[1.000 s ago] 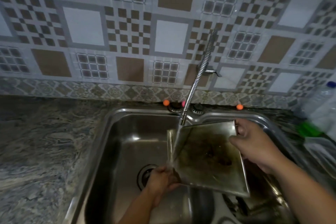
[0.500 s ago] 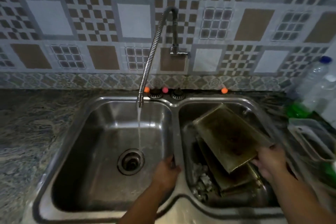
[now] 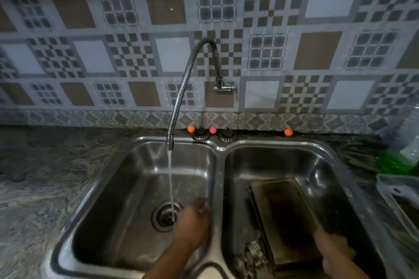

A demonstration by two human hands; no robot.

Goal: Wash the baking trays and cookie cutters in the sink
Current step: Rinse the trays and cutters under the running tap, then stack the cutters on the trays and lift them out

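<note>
A dark, stained baking tray (image 3: pixel 283 210) lies on top of other trays in the right basin of the steel double sink (image 3: pixel 217 148). My right hand (image 3: pixel 333 249) grips its near right corner. Small metal cookie cutters (image 3: pixel 251 253) sit beside the trays at the basin's near left, blurred. My left hand (image 3: pixel 192 222) is in the left basin next to the divider, fingers extended and holding nothing, just right of the water stream.
A flexible tap (image 3: pixel 169 144) runs water into the left basin's drain (image 3: pixel 166 215). A bottle with green liquid (image 3: pixel 394 163) and a clear plastic container (image 3: pixel 399 197) stand on the counter at right. Stone counter (image 3: pixel 45 176) spreads to the left.
The tray left the water stream over the left basin and went down flat onto the stack in the right basin. My left hand let go of it and dropped into the left basin.
</note>
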